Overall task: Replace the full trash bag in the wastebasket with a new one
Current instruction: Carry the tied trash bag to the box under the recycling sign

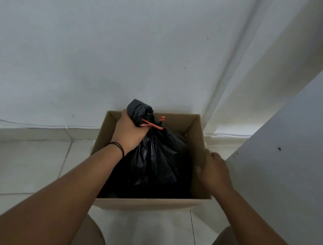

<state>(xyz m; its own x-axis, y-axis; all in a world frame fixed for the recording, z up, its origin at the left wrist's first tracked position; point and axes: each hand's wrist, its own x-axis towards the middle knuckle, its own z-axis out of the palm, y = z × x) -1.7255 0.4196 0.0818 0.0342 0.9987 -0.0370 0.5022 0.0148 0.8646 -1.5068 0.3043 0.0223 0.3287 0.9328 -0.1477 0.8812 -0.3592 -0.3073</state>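
While gripping the gathered neck of the black trash bag (155,155), left hand (129,134) clenched around the bunched plastic just below the twisted top, knuckles toward the camera, a dark band (117,147) around the wrist. Right hand (213,170) grasping the right wall of the cardboard box (146,203), thumb inside against the inner face, fingers wrapped over the edge on the outside. Red drawstring (153,124) sticking out to the right of the left fist, pulled tight across the neck of the bag. Bag standing inside the open-topped box serving as wastebasket, bulk down within the walls, neck raised above the far rim. Box resting on a pale tiled floor (29,168), far side close to a white wall (104,55), in a corner. White panel (285,155) rising just beside the box on the right, near the right hand. Both forearms reaching in from the near edge. Two rounded beige shapes at the near edge, one by each forearm, too cropped to identify.
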